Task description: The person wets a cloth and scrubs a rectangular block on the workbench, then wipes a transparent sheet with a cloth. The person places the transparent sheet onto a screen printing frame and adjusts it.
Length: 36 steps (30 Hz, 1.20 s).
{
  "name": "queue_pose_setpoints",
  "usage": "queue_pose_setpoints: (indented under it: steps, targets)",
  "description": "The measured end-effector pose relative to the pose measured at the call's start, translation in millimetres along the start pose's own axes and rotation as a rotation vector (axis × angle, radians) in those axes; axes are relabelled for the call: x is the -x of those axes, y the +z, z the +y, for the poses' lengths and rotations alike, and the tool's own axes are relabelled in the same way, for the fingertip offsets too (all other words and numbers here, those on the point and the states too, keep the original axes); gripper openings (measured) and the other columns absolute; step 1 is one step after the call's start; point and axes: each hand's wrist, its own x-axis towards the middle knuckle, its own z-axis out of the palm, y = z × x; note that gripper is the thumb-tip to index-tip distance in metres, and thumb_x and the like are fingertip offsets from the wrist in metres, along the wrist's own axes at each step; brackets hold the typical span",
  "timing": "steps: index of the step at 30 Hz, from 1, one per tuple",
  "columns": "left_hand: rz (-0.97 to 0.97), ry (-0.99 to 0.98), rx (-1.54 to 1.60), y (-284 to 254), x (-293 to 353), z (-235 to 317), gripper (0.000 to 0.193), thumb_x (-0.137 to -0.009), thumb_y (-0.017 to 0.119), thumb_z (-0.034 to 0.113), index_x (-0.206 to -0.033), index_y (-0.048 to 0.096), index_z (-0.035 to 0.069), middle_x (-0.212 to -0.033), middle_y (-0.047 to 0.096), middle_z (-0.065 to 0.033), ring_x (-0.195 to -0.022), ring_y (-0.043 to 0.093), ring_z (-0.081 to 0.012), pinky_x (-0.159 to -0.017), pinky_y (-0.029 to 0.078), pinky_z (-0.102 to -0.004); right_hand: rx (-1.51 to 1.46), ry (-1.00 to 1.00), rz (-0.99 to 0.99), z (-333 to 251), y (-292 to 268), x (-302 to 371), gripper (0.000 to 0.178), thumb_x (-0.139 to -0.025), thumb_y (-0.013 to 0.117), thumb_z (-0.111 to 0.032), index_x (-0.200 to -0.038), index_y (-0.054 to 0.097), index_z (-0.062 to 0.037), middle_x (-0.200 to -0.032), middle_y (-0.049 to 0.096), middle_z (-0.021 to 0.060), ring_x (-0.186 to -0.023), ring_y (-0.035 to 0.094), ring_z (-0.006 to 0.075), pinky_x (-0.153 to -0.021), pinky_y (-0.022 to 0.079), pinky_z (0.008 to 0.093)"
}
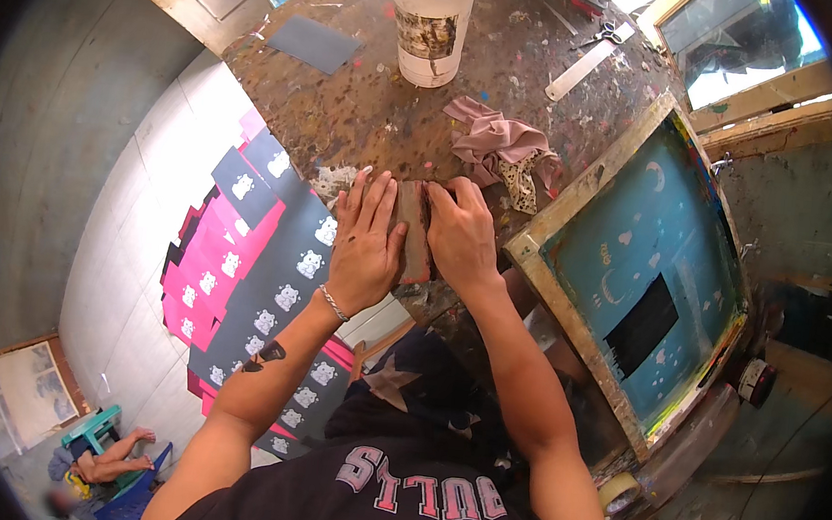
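Note:
At the table's near edge lies a worn wooden block (414,233), brown with a reddish right side. My left hand (367,241) rests flat along the block's left side, fingers stretched forward and its thumb touching the wood. My right hand (461,232) is closed at the opposite side, fingers curled against the block's edge; the fingertips are partly hidden. Just beyond my right hand is a crumpled pink cloth (497,141), with a spotted piece of fabric (520,182) beside it.
A blue printing screen (668,280) in a wooden frame leans at the right. White bucket (431,41), dark sheet (313,44), metal ruler (589,70) and scissors (605,34) lie across the stained table (340,107). Printed pink and black sheets (240,266) spread at left; a person (106,470) sits lower left.

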Motion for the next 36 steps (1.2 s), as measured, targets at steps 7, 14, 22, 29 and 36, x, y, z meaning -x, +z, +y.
queue_pose_setpoints:
  steps: [7, 14, 22, 29, 36]
  targets:
    - [-0.007, -0.017, -0.005, 0.0, 0.3, -1.9, 0.052, -0.105, 0.050, 0.019, -0.153, 0.044, 0.001, -0.162, 0.039, -0.0138, -0.156, 0.022, -0.0355, -0.127, 0.015, -0.0525, -0.104, 0.068, 0.009, -26.7, -18.3, 55.2, 0.025, -0.084, 0.067, 0.006, -0.109, 0.071, 0.0038, -0.090, 0.061, 0.0166, -0.085, 0.062, 0.0345, -0.073, 0.052, 0.0436]
    - [-0.009, -0.019, 0.011, -1.9, -4.1, 3.2, 0.052, -0.104, 0.050, 0.015, -0.154, 0.044, 0.001, -0.160, 0.041, -0.0129, -0.155, 0.025, -0.0355, -0.127, 0.016, -0.0522, -0.040, 0.116, 0.129, -2.5, 7.4, -2.8, 0.023, -0.084, 0.066, 0.007, -0.106, 0.071, 0.0030, -0.092, 0.063, 0.0170, -0.085, 0.064, 0.0370, -0.075, 0.053, 0.0439]
    - [-0.024, -0.017, -0.009, -4.2, -3.4, 1.9, 0.052, -0.103, 0.049, 0.011, -0.154, 0.044, 0.002, -0.160, 0.041, -0.0121, -0.155, 0.025, -0.0346, -0.127, 0.017, -0.0511, -0.087, 0.190, 0.146, -0.5, 6.4, 15.3, 0.013, -0.089, 0.065, 0.003, -0.101, 0.071, 0.0044, -0.087, 0.061, 0.0174, -0.081, 0.061, 0.0375, -0.072, 0.051, 0.0443]
    - [-0.015, -0.031, -0.015, -2.2, -2.1, 2.6, 0.051, -0.104, 0.050, 0.011, -0.153, 0.045, 0.001, -0.159, 0.043, -0.0136, -0.155, 0.026, -0.0352, -0.127, 0.017, -0.0509, -0.098, 0.248, 0.098, -17.0, 1.2, 26.9, 0.015, -0.088, 0.063, 0.004, -0.102, 0.069, 0.0058, -0.088, 0.058, 0.0186, -0.083, 0.059, 0.0378, -0.073, 0.049, 0.0468]
    - [-0.009, 0.005, 0.009, -3.6, -5.6, 3.3, 0.050, -0.102, 0.052, 0.012, -0.151, 0.047, 0.000, -0.158, 0.044, -0.0135, -0.154, 0.027, -0.0365, -0.126, 0.018, -0.0528, -0.069, 0.219, 0.148, -1.2, 14.7, -7.8, 0.013, -0.089, 0.063, 0.002, -0.100, 0.068, 0.0054, -0.087, 0.059, 0.0190, -0.085, 0.060, 0.0396, -0.074, 0.049, 0.0479]
